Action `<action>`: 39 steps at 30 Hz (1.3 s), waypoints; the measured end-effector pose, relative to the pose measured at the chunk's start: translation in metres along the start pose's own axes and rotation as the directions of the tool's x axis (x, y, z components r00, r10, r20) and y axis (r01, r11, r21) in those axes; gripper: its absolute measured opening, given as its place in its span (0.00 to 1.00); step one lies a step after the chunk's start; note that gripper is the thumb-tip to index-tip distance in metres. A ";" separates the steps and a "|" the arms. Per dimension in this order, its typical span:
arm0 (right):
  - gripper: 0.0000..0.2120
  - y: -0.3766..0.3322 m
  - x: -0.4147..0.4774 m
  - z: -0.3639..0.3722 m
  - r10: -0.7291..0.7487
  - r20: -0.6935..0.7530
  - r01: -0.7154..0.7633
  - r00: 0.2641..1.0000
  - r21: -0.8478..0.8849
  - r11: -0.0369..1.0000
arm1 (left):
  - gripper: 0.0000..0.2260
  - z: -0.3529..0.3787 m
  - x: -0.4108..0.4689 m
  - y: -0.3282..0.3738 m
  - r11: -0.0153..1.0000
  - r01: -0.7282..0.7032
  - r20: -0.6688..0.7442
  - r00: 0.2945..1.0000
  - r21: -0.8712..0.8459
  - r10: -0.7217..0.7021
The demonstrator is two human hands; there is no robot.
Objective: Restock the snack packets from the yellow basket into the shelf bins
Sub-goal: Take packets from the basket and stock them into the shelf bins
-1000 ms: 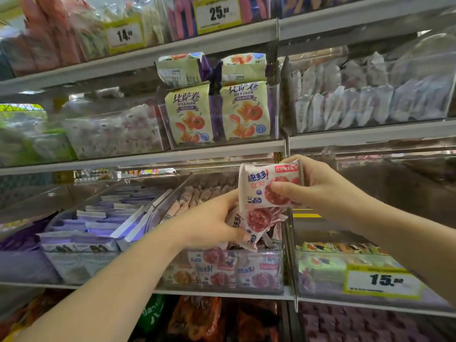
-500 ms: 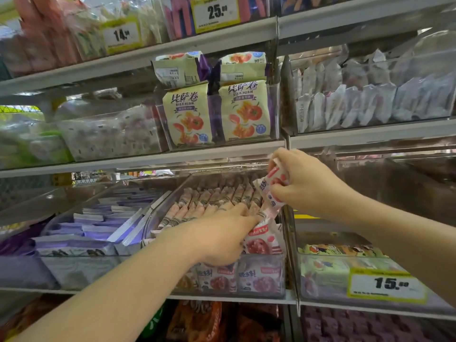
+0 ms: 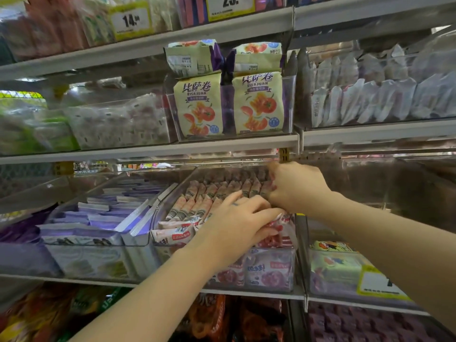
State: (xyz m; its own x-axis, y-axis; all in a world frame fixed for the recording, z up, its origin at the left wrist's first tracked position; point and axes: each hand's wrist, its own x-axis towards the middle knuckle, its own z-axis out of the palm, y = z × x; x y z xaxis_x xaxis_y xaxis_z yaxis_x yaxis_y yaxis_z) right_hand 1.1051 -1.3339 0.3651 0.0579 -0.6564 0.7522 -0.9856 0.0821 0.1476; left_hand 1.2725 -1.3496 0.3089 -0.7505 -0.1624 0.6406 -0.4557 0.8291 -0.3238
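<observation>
Left hand (image 3: 237, 225), fingers nearly straight, is pressing flat on the pink-and-white foil snack packet (image 3: 278, 227), which is lying at the right front of the clear plastic shelf bin (image 3: 172, 253). Right hand (image 3: 296, 188) is curling just behind; whether it is gripping anything cannot be told. The packet is sitting below and forward of the right hand, so the left is probably nearer for tucking it in.
</observation>
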 end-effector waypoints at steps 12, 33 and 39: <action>0.18 0.027 -0.009 -0.030 -0.194 0.283 0.172 0.939 0.098 0.980 | 0.20 0.009 -0.023 -0.002 0.997 -0.053 -0.240 0.970 -0.053 0.039; 0.09 0.021 -0.012 -0.024 -0.161 0.164 0.122 0.973 0.226 0.966 | 0.15 0.005 -0.018 0.002 0.978 0.066 -0.211 0.972 -0.196 -0.108; 0.10 0.024 -0.020 -0.016 -0.144 0.055 0.126 0.988 0.256 0.959 | 0.14 0.007 -0.021 0.002 1.000 -0.002 -0.010 1.000 -0.024 0.002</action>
State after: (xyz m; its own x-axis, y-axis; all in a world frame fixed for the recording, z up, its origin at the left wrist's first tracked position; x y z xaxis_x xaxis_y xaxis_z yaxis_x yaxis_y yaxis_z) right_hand 1.0831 -1.3073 0.3640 0.1906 -0.7017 0.6865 -0.9781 -0.1953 0.0719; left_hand 1.2834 -1.3480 0.2900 -0.7465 -0.1552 0.6471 -0.4423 0.8423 -0.3082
